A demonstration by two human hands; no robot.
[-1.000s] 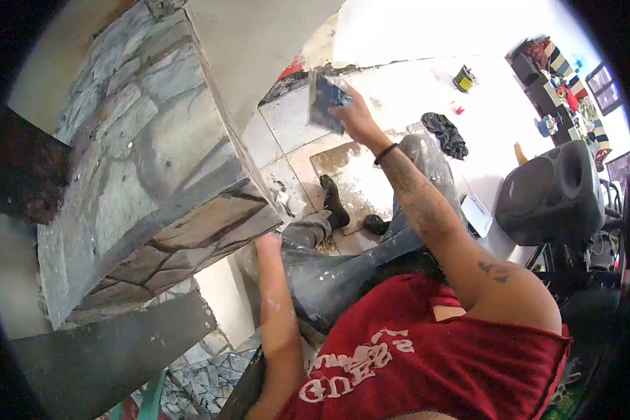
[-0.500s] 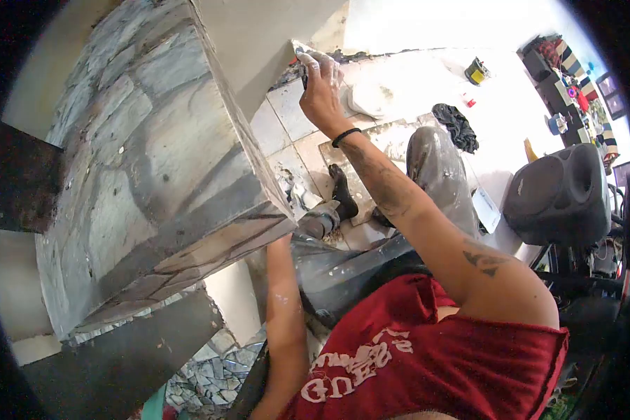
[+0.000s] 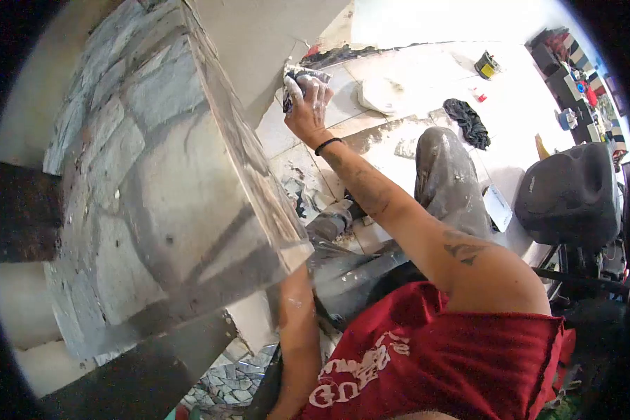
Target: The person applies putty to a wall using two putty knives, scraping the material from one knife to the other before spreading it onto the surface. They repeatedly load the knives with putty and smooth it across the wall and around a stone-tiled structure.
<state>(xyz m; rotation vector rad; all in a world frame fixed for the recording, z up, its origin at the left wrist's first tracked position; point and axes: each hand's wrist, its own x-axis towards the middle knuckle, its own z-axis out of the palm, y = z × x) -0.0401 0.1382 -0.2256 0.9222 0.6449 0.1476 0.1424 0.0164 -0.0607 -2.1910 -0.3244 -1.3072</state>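
My right hand (image 3: 309, 110), its fingers white with plaster, is closed around a plaster-smeared flat tool that looks like a trowel (image 3: 313, 73). The tool is right at the lower edge of the pale wall (image 3: 262, 49), close to the floor tiles. My left forearm (image 3: 299, 308) reaches up behind the stone-faced counter (image 3: 182, 189), which hides the hand. Beyond my right hand, a whitish rounded thing (image 3: 381, 96) lies on the tiles.
The counter corner juts out close to my left arm. A crumpled black cloth (image 3: 467, 123), a dark can with a yellow label (image 3: 486, 65) and a white sheet (image 3: 498, 208) lie on the floor. A black speaker (image 3: 570, 194) stands at right. Broken stone pieces (image 3: 231, 378) show below.
My right hand has moved down and slightly left with the trowel, away from the upper wall edge. The view has shifted a little, and the counter now covers more of my legs.
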